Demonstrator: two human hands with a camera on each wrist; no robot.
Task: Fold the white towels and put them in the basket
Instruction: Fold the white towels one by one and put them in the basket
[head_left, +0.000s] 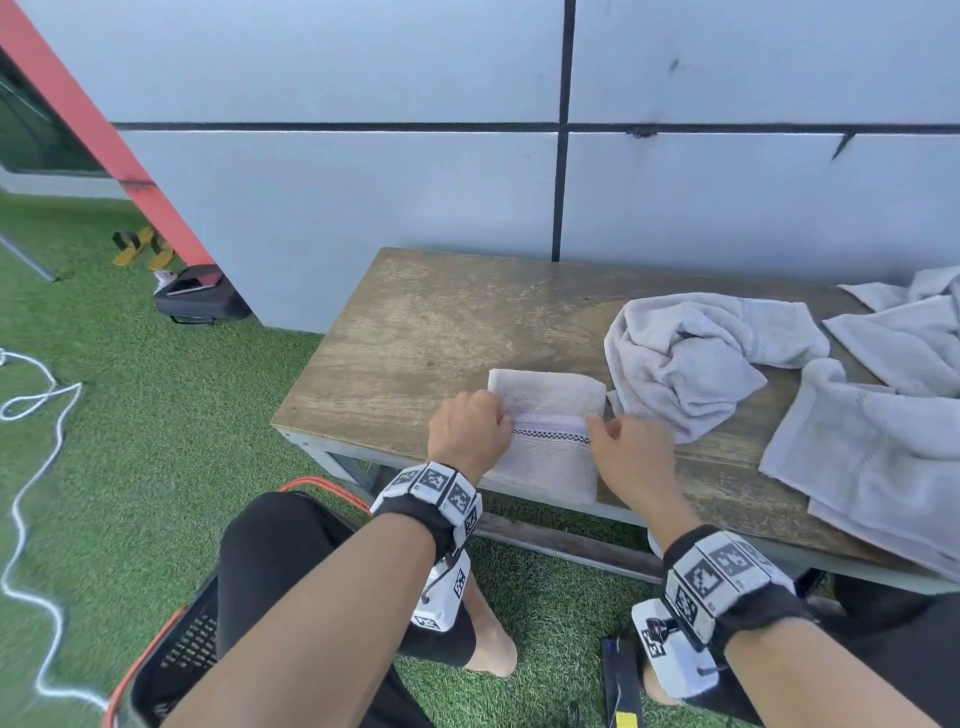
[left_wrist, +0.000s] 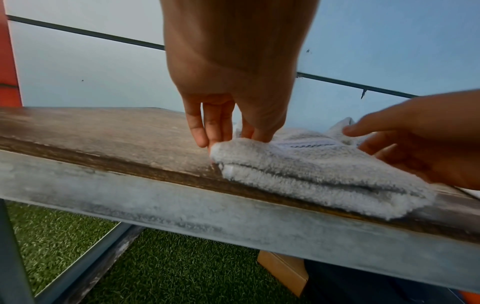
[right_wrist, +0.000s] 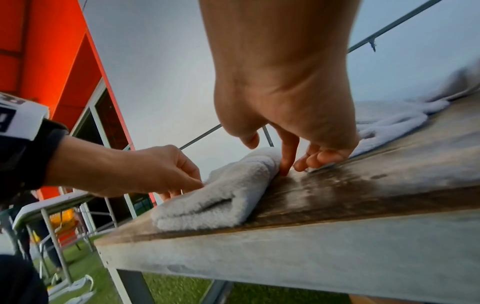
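Note:
A folded white towel (head_left: 550, 457) with a checked band lies at the front edge of the wooden table (head_left: 415, 332). My left hand (head_left: 478, 431) pinches its left edge, thumb on top and fingers down the side (left_wrist: 233, 135). At the towel's right edge my right hand (head_left: 631, 452) has its fingertips (right_wrist: 285, 164) touching the towel and the table, with the thumb lifted above the cloth. Loose white towels lie crumpled (head_left: 680, 358) and spread out (head_left: 883, 415) on the table's right. The black mesh basket (head_left: 192, 644) with an orange rim stands on the grass by my left knee.
A grey panelled wall (head_left: 363, 208) stands right behind the table. On the artificial grass are a white rope (head_left: 31, 467) at the left, a black case (head_left: 202, 296), yellow sandals (head_left: 140, 247), and a black device (head_left: 621, 675) near my right leg.

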